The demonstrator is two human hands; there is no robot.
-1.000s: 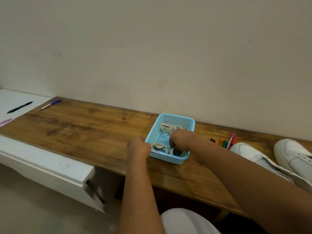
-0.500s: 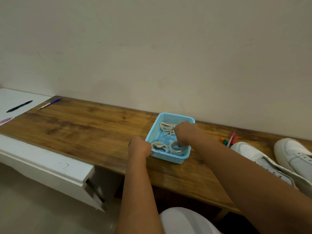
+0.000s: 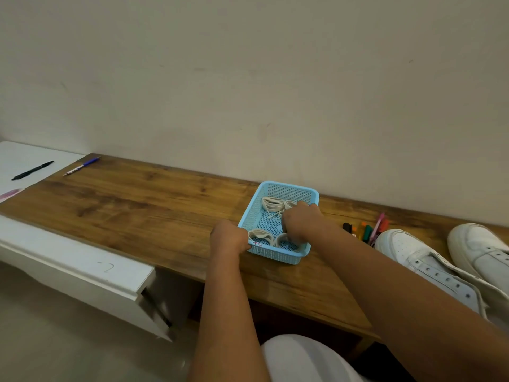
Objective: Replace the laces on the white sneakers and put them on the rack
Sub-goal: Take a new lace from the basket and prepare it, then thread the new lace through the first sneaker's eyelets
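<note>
A blue mesh basket (image 3: 286,188) stands on the wooden bench (image 3: 137,210) and holds several coiled off-white laces (image 3: 272,204). My left hand (image 3: 230,237) grips the basket's near left rim. Inside the basket, my right hand (image 3: 301,224) is curled over the lace coils on the right side and seems to pinch one; its fingertips are hidden. Two white sneakers lie on the bench to the right, one (image 3: 421,260) with empty eyelets showing and the other (image 3: 479,249) beside it at the frame's edge. No rack is in view.
Several coloured markers (image 3: 366,230) lie between the basket and the sneakers. A blue pen (image 3: 81,166) rests at the bench's far left end, a black pen (image 3: 31,170) on the white table (image 3: 16,155) beyond. A wall runs close behind the bench.
My right hand moved from the basket's near right coil to the back laces, then drew back slightly toward me. The left hand stayed on the basket's rim.
</note>
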